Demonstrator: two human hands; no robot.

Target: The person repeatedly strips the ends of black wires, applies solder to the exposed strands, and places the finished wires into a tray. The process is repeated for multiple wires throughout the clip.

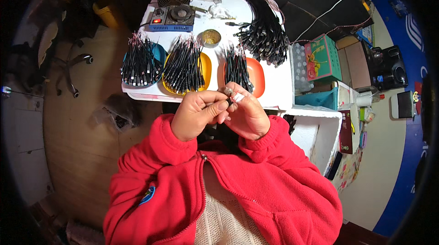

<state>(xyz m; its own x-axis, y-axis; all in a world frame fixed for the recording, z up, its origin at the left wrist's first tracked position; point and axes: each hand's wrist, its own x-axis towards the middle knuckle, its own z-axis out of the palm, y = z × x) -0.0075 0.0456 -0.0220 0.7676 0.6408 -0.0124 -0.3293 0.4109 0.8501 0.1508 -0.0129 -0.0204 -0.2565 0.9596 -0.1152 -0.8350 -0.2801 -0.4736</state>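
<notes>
In front of my chest, at the table's near edge, my two hands meet at the fingertips. My left hand [198, 110] pinches a short black cable end [229, 102] between thumb and forefinger. Closed around a small white piece with thin red strands [237, 97] is my right hand [251, 114], its fingertips touching the left ones. Fingers partly hide how the two pieces join. Just beyond lie bundles of short black USB cables: one bundle [237, 69] on an orange tray [257, 77], another [184, 66] on a yellow tray [207, 72], a third [141, 62] on a blue tray [159, 53].
Farther back on the white table [208, 21] stand a metal cup [211, 38] and a blue-grey heating device [171, 22] with a lit red switch. A large heap of black cables [267, 39] lies back right. Beside the table are a green carton [323, 57] and a white foam box [315, 130].
</notes>
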